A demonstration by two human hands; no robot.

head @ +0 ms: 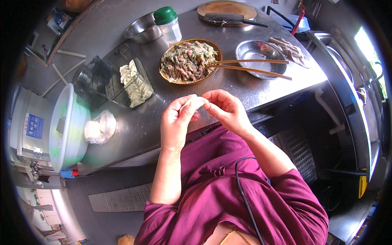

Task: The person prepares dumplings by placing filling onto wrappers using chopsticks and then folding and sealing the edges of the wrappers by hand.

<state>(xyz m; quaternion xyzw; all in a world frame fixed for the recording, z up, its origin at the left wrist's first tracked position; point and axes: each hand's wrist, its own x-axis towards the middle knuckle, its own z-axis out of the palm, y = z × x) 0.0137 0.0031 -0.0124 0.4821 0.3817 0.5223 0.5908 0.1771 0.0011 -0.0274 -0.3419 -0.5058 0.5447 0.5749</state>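
Both hands meet above the near edge of the steel table, pinching one folded dumpling wrapper (198, 102). My left hand (179, 118) grips its left side, thumb on top. The fingertips of my right hand (225, 111) pinch its right end. Whether filling is inside is hidden. Just beyond the hands stands a bowl of minced meat with greens (190, 62), wooden chopsticks (254, 68) resting in it and pointing right. Several folded dumplings (136, 87) lie in a wire basket (118, 72) at the left. Round wrappers (99, 128) sit in a clear plastic bag nearer me.
A large pale basin (69, 128) stands at the table's left end. At the back are a steel bowl (144, 29), a green-lidded container (168, 26) and a cleaver (228, 18) on a round chopping board (249, 10). Another steel bowl (260, 56) and a cloth (289, 50) are right.
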